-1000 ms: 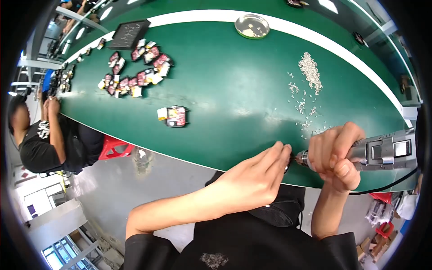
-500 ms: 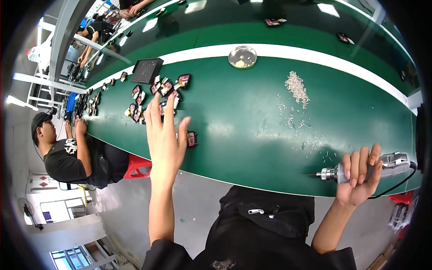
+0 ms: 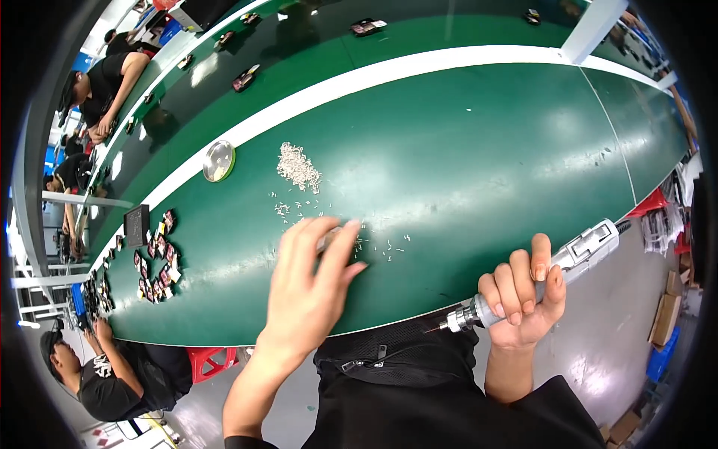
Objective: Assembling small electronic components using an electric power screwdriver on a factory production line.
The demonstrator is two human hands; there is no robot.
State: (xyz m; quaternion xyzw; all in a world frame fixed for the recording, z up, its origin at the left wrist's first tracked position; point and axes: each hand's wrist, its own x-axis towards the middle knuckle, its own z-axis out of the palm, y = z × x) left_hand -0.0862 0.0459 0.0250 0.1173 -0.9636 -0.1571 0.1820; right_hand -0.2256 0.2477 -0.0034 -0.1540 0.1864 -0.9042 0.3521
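My right hand (image 3: 523,295) is wrapped round a silver-grey electric screwdriver (image 3: 583,251), palm up, with the thin bit pointing left past the table edge. My left hand (image 3: 310,288) hovers palm down over scattered small silvery screw-like pieces (image 3: 389,247), fingers bent and slightly blurred. Something greyish shows between its fingers, too covered to name. Beyond that hand lies a heap of the same small pieces (image 3: 299,166). Farther left, several small black-and-red units (image 3: 158,269) with white and yellow parts sit in a cluster.
The long green table (image 3: 479,150) has a white rail along its far side. A round shallow dish (image 3: 219,161) stands by the rail, a black tray (image 3: 136,226) beyond the units. A co-worker (image 3: 93,367) sits at the left near a red stool (image 3: 212,364). Other people work across the table.
The view has turned to the right. My left hand has moved from beside the units to the scattered pieces, and the unit near it no longer shows. The screwdriver stays in my right hand.
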